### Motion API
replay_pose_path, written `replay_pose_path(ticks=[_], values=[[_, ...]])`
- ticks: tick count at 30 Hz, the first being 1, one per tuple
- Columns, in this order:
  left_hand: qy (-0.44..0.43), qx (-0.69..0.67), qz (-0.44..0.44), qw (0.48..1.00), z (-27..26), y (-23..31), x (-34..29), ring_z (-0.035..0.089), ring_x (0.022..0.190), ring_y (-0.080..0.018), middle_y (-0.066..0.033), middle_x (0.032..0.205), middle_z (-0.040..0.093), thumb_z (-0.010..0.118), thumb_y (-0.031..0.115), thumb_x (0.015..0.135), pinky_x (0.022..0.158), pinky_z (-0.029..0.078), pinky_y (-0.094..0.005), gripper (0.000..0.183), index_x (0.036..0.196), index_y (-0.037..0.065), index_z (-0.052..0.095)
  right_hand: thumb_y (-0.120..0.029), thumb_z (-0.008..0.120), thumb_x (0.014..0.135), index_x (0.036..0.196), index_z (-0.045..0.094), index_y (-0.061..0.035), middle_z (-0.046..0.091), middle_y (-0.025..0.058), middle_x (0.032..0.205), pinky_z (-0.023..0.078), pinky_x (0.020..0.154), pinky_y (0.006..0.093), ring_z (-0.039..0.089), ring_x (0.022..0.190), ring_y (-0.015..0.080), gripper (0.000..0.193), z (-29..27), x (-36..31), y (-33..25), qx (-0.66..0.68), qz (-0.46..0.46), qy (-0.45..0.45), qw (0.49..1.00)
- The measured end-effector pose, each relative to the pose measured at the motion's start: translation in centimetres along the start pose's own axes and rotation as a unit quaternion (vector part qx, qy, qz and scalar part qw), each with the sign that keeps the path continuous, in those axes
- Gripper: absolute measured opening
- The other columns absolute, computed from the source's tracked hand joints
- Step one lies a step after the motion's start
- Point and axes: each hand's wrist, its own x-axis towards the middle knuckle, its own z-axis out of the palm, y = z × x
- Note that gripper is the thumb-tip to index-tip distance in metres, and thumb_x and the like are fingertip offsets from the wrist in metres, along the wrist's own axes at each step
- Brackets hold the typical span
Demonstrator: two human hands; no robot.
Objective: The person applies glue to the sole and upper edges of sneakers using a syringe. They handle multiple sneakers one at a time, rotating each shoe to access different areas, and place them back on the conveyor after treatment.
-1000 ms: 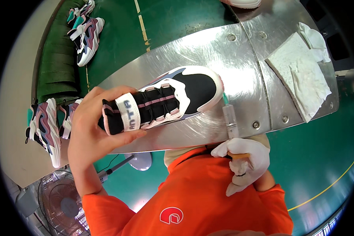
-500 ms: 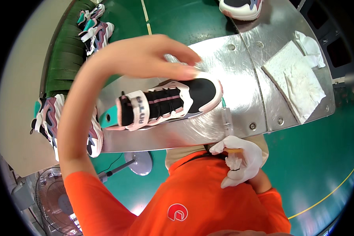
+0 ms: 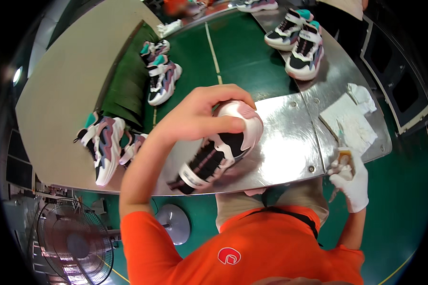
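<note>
Head view: sneaker (left-hand grip).

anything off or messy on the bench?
Nothing damaged or spilled. Only untidy bit: crumpled white cloths lie loose near the metal table's right edge. The sneaker is tipped in the left hand, not dropped.

left hand gripping sneaker, gloved right hand

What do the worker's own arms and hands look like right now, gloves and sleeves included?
The left hand is bare, and its forearm is bare up to a short orange sleeve. The right hand wears a white glove; its forearm is bare up to the other orange sleeve. No cables or markings show.
</note>
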Motion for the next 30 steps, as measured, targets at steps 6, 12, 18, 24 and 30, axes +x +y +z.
replay_pose_path(ticks=[6,12,18,24,30], values=[[0.231,-0.068,0.125,0.962,4.7,-0.6,-3.6,0.057,0.097,-0.0170,-0.0067,0.104,0.061,0.077,0.022,0.076,0.087,0.045,-0.0287,0.041,0.107,0.001,0.062,-0.007,0.074,0.067,0.131,0.043,-0.0047,0.048,0.0089,0.115,0.049,0.086,0.0323,0.055,0.104,0.0200,0.071,7.5,1.4,-8.2,0.099,-0.196,0.005,0.976],[0.256,-0.064,0.137,0.955,7.0,1.0,-3.9,0.061,0.099,-0.0212,-0.0108,0.109,0.063,0.081,0.022,0.072,0.087,0.046,-0.0306,0.049,0.112,0.001,0.062,-0.019,0.081,0.069,0.131,0.040,-0.0062,0.054,0.0125,0.106,0.048,0.081,0.0322,0.057,0.091,0.0209,0.075,14.8,4.9,-12.9,-0.141,-0.460,-0.040,0.876],[0.293,0.003,0.164,0.942,7.8,0.5,-3.8,0.062,0.094,-0.0233,-0.0128,0.106,0.064,0.081,0.022,0.072,0.081,0.049,-0.0322,0.049,0.111,0.000,0.061,-0.015,0.081,0.071,0.123,0.043,-0.0045,0.051,0.0086,0.094,0.048,0.074,0.0331,0.054,0.077,0.0167,0.066,15.9,5.5,-15.6,-0.167,-0.430,0.005,0.887],[0.266,0.055,0.212,0.939,7.2,1.5,-3.9,0.061,0.099,-0.0224,-0.0123,0.107,0.063,0.078,0.018,0.075,0.088,0.047,-0.0314,0.044,0.111,0.001,0.061,-0.018,0.078,0.073,0.119,0.046,0.0003,0.056,0.0077,0.092,0.050,0.070,0.0305,0.057,0.076,0.0160,0.058,9.0,5.2,-12.4,-0.168,-0.352,0.063,0.918],[0.265,-0.005,0.208,0.941,6.2,0.3,-1.6,0.060,0.100,-0.0248,-0.0132,0.108,0.062,0.069,0.015,0.081,0.088,0.046,-0.0324,0.039,0.116,0.000,0.060,-0.010,0.076,0.070,0.115,0.052,-0.0019,0.057,0.0042,0.086,0.048,0.062,0.0237,0.055,0.071,0.0097,0.051,-0.2,2.7,-3.4,-0.285,-0.059,0.010,0.957]])
